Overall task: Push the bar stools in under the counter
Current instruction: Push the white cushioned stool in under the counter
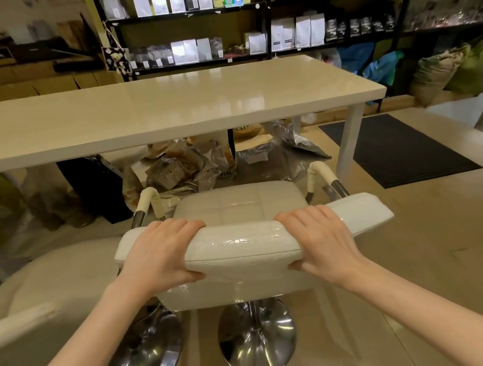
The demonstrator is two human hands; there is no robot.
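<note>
A white padded bar stool (237, 205) with armrests and a round chrome base stands in front of me, facing the long white counter (157, 110). Its seat is short of the counter's front edge. My left hand (159, 254) grips the left part of the stool's backrest top, fingers over the far side, thumb on the near side. My right hand (319, 237) grips the right part the same way. A second white stool (29, 295) stands close on the left, blurred, its chrome base (142, 359) beside the first stool's base (256, 337).
Bags and sacks (185, 163) lie on the floor under the counter. A white counter leg (350, 135) stands at the right end. A dark floor mat (400, 146) lies to the right. Black shelves (236, 8) with packets and kettles line the back wall.
</note>
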